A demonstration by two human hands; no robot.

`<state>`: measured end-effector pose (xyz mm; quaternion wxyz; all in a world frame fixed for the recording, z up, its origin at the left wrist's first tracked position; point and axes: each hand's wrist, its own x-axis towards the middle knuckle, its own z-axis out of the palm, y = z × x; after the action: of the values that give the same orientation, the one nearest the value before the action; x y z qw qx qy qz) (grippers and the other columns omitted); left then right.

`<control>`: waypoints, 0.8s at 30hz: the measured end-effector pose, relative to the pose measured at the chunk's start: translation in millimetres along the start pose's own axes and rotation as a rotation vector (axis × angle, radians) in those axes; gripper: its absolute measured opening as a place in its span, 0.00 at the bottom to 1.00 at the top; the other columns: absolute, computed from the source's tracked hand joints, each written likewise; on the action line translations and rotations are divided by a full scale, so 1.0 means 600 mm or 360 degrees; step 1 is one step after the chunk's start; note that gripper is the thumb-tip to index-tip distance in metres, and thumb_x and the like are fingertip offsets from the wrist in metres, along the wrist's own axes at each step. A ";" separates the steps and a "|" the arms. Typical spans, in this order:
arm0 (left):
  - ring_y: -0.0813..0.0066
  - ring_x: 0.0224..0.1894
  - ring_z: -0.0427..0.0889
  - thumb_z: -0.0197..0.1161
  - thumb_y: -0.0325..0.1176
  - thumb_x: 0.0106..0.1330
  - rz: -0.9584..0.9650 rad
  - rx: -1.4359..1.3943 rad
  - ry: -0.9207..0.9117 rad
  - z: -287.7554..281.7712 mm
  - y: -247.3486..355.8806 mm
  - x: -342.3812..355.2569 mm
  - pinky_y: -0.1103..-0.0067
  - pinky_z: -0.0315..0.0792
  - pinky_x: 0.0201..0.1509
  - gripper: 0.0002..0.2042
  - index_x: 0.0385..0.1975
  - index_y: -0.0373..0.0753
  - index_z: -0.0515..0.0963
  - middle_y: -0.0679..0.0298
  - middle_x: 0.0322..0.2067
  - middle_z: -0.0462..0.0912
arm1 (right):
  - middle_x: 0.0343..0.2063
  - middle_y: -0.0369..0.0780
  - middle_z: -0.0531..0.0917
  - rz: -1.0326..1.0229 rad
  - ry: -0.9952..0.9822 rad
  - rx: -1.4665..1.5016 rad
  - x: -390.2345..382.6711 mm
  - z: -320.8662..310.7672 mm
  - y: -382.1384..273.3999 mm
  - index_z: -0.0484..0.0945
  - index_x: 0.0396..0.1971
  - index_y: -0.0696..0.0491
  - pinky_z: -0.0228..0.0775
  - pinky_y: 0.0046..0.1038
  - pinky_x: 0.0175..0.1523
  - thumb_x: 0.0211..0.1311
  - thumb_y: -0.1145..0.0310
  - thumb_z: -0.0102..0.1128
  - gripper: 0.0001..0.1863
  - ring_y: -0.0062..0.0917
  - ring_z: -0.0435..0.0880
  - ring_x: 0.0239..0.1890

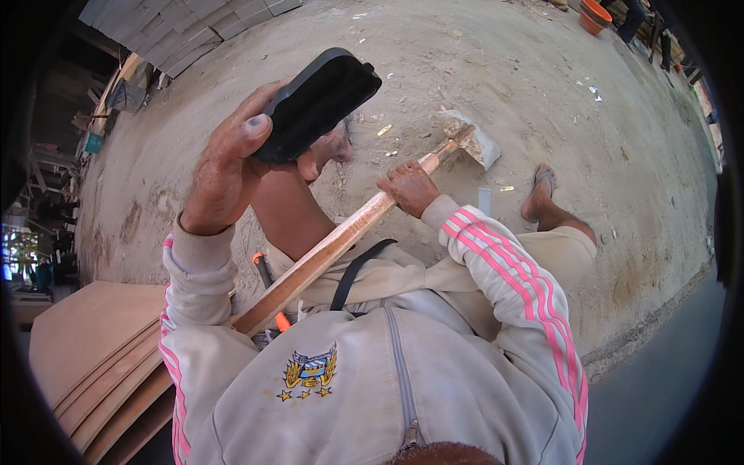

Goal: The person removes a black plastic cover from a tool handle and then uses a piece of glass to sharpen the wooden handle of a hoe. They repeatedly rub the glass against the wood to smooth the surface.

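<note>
Sandy ground (pixel 635 186) over most of the view, pale, scuffed, strewn with small scraps. Upper left: a stack of grey blocks (pixel 170 31). Lower left, beside the person: wooden sheets (pixel 101 333), layered, edges fanned.

Person sits low, knees apart, in a pale jacket (pixel 325 411) with pink sleeve stripes and an embroidered crest on the chest.

Long-handled tool (pixel 325 248) set diagonally across the lap: squared wooden shaft, lower end by the left elbow, far end narrowing into a flat greyish blade (pixel 482 147) beyond the right hand. Blade low over the sand between the feet; whether it touches, cannot tell.

Orange bucket (pixel 594 17) far off, upper right.

Right hand (pixel 411 188): fingers wrapped firmly round the upper shaft, below the blade.

Left hand (pixel 232 159): raised above the left knee, part-curled, gripping a black phone-like device (pixel 322 105); thumb along the near edge, other fingers mostly hidden behind it. Device tilted, well apart from the shaft.

Sandal (pixel 545 177) on the right foot. Orange-and-black object (pixel 264 271) by the left thigh, partly covered by the shaft.
</note>
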<state>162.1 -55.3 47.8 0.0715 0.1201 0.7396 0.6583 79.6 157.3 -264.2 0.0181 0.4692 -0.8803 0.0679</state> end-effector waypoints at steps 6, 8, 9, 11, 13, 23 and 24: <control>0.66 0.45 0.85 0.57 0.51 0.67 0.0147 0.0230 -0.0146 -0.024 0.016 0.048 0.72 0.78 0.54 0.33 0.65 0.30 0.68 0.52 0.44 0.84 | 0.42 0.37 0.83 0.0273 0.0184 -0.0158 0.037 -0.048 0.077 0.77 0.45 0.43 0.62 0.46 0.59 0.57 0.72 0.62 0.15 0.31 0.80 0.53; 0.72 0.40 0.82 0.54 0.48 0.70 0.0268 0.0198 -0.0199 0.015 0.028 0.032 0.76 0.78 0.50 0.25 0.59 0.35 0.73 0.58 0.39 0.82 | 0.45 0.36 0.82 0.0461 0.0144 -0.0228 0.035 -0.037 0.117 0.76 0.46 0.43 0.64 0.49 0.59 0.56 0.71 0.65 0.17 0.33 0.79 0.56; 0.74 0.37 0.81 0.53 0.48 0.71 0.0353 0.0196 -0.0220 0.029 0.017 0.026 0.77 0.77 0.48 0.22 0.55 0.36 0.76 0.60 0.37 0.81 | 0.46 0.36 0.82 0.0492 0.0118 -0.0237 0.038 -0.027 0.126 0.76 0.47 0.43 0.64 0.49 0.59 0.56 0.70 0.65 0.18 0.33 0.79 0.56; 0.74 0.34 0.81 0.55 0.47 0.69 0.0565 0.0325 -0.0299 0.034 -0.035 0.012 0.77 0.77 0.42 0.21 0.49 0.35 0.76 0.62 0.34 0.80 | 0.47 0.36 0.82 0.0592 0.0060 -0.0245 0.030 0.009 0.157 0.76 0.48 0.43 0.64 0.50 0.60 0.56 0.69 0.66 0.18 0.34 0.79 0.56; 0.74 0.33 0.81 0.60 0.46 0.65 0.0710 0.0601 -0.0275 0.042 -0.078 -0.039 0.77 0.76 0.40 0.21 0.48 0.36 0.75 0.61 0.35 0.80 | 0.53 0.40 0.78 0.0607 -0.0050 -0.0256 0.018 0.074 0.160 0.73 0.54 0.43 0.60 0.49 0.64 0.58 0.62 0.64 0.23 0.37 0.75 0.61; 0.61 0.48 0.79 0.61 0.42 0.52 -0.0663 0.0066 -0.0056 0.078 -0.399 -0.320 0.69 0.72 0.58 0.31 0.59 0.34 0.75 0.57 0.46 0.81 | 0.58 0.46 0.76 0.0568 -0.0513 -0.0371 -0.040 0.131 0.150 0.68 0.64 0.39 0.65 0.51 0.66 0.54 0.61 0.72 0.36 0.36 0.74 0.63; 0.62 0.47 0.80 0.61 0.40 0.52 -0.0702 0.0127 -0.0097 0.095 -0.439 -0.309 0.69 0.72 0.57 0.30 0.58 0.35 0.76 0.57 0.46 0.81 | 0.56 0.46 0.77 0.0419 -0.0423 -0.0120 -0.031 0.115 0.172 0.71 0.63 0.42 0.68 0.48 0.64 0.55 0.62 0.70 0.33 0.37 0.76 0.61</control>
<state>333.4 -79.0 -229.8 0.2312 -0.0220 0.7710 0.5930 6.7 220.3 -344.8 -0.0899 0.3539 -0.9306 -0.0258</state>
